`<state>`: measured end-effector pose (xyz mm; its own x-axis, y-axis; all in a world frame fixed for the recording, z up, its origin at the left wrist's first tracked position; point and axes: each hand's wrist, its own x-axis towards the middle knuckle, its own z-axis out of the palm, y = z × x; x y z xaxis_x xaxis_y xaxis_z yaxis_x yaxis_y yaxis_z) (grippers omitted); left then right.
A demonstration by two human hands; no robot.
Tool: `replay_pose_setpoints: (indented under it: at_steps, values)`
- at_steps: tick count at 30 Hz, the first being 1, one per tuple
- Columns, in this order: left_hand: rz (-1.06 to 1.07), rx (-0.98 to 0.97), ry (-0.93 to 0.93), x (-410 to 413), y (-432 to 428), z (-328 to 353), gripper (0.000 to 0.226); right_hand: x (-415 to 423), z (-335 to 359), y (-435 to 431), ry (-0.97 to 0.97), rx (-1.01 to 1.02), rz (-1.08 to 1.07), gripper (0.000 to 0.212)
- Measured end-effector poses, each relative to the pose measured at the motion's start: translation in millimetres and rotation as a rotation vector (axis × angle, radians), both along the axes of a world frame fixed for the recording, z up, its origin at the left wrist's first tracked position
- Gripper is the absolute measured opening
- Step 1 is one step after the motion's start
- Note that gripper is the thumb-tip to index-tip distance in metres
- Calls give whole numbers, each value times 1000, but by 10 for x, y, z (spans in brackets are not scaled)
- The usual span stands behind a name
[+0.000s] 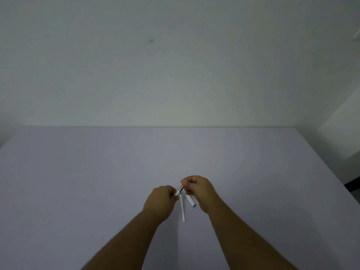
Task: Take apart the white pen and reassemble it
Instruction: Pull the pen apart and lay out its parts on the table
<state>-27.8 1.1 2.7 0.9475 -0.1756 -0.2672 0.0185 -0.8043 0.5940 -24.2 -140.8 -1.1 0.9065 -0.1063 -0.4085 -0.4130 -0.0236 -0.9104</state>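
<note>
The white pen is in pieces near the front middle of the lavender table (97,172). My left hand (161,201) and my right hand (200,190) pinch the two ends of a short silvery pen piece (180,189) held just above the table. A long thin white tube (182,208) lies on the table below the hands, running toward me. A shorter white cap-like piece (191,200) with a dark end lies beside it, partly under my right hand. My fingers hide the ends of the held piece.
The table's far edge meets a plain pale wall (175,65). Its right edge runs diagonally down the right side, with a dark floor gap (352,184) beyond it.
</note>
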Motion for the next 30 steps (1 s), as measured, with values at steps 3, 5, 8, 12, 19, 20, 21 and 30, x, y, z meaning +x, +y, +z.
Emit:
replay_pose_setpoints:
  at_steps: [3,5,8,12,19,20,21,30]
  values:
    - [7,-17,-19,-32,2,35,20,-12,30,16,49,77,-22,18]
    - [7,-17,-31,-49,-7,60,20,-22,35,34,89,-3,-24,26]
    - [9,4,-33,-79,-14,96,20,-49,59,55,67,-25,-9,18]
    - [22,7,-46,-118,12,140,21,-78,119,71,86,103,-37,11]
    - [13,55,-56,-157,38,251,22,-104,209,78,89,134,-17,12]
    - [14,53,-62,-161,45,257,22,-103,234,88,98,135,-18,10]
    - [16,51,-65,-167,48,272,22,-104,256,98,113,116,-29,10]
    - [13,64,-86,-214,82,361,21,-123,337,135,114,64,-35,10]
